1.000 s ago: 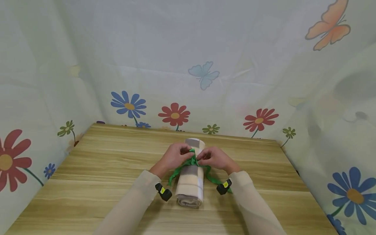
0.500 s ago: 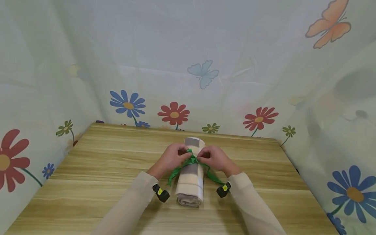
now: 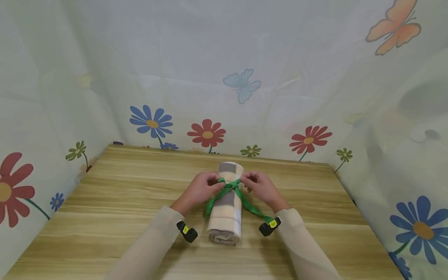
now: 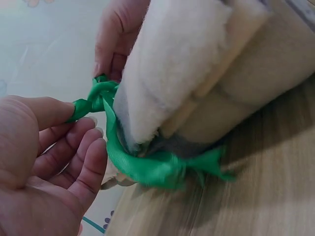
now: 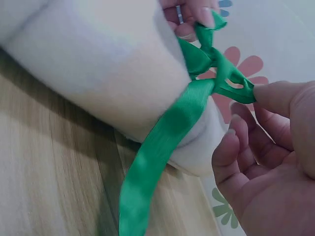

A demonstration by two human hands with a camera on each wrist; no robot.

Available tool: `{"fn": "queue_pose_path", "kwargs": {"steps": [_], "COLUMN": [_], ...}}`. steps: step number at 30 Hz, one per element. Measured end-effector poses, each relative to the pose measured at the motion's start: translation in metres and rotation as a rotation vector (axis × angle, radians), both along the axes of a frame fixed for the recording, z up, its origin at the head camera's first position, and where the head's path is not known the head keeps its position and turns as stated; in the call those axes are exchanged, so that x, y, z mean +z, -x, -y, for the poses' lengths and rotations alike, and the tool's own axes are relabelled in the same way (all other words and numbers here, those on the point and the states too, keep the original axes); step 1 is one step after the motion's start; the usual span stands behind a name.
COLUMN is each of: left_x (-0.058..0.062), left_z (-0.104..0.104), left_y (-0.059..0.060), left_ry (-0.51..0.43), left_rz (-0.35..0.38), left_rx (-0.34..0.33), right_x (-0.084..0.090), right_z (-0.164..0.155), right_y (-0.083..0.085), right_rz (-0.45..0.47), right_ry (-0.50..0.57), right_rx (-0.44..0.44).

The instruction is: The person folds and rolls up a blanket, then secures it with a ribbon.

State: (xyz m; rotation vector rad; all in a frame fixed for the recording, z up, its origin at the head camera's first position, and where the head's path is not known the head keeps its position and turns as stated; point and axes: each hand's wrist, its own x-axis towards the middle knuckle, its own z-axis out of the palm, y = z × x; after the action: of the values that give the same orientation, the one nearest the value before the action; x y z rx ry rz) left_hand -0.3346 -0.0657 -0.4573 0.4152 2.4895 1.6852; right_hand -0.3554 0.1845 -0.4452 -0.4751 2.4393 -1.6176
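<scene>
A rolled checked blanket, fleecy in cream and grey, lies lengthwise on the wooden table. Round its upper half runs a green ribbon, knotted on top. My left hand pinches one short piece of the ribbon between thumb and forefinger, left of the knot. On the other side, my right hand pinches a ribbon loop with thumb and forefinger, seen close up in the right wrist view. One long ribbon tail hangs down the roll's right side; another tail drops on the left.
The wooden tabletop spreads round the roll. Behind and at both sides hangs a pale curtain printed with flowers and butterflies. A small black camera sits on each wrist, the left one close to the roll.
Both hands have moved apart a little, left and right, drawing the ribbon pieces outward. The bunched ribbon over the roll now shows as a smaller, flatter knot.
</scene>
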Motion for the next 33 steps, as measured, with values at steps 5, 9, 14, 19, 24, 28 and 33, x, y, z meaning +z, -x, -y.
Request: {"fn": "queue_pose_path", "kwargs": {"steps": [5,9,14,19,24,28,33], "left_x": [-0.001,0.000,0.002,0.001,-0.001,-0.001,0.000], "left_z": [0.004,0.005,0.006,0.008,0.010,0.010,0.010], "left_y": [0.000,-0.001,-0.002,-0.003,-0.002,0.000,0.001], "left_ry": [-0.050,-0.072,-0.090,-0.112,-0.121,-0.134,-0.140], "left_rz": [0.034,0.053,0.063,0.063,0.066,0.079,0.071], "left_rx": [0.001,0.002,0.021,0.033,0.031,0.026,0.026], "right_x": [-0.002,-0.005,-0.006,-0.006,-0.004,-0.003,-0.003], "right_z": [-0.004,-0.008,-0.008,-0.009,-0.014,-0.017,-0.022], "right_y": [-0.001,-0.002,-0.004,-0.003,-0.001,-0.001,-0.001], "right_rz": [0.112,0.224,0.306,0.362,0.431,0.442,0.362], "right_ry": [0.177,0.355,0.502,0.591,0.657,0.643,0.501], "right_rx": [-0.064,-0.067,-0.070,-0.123,-0.180,-0.183,-0.129]}}
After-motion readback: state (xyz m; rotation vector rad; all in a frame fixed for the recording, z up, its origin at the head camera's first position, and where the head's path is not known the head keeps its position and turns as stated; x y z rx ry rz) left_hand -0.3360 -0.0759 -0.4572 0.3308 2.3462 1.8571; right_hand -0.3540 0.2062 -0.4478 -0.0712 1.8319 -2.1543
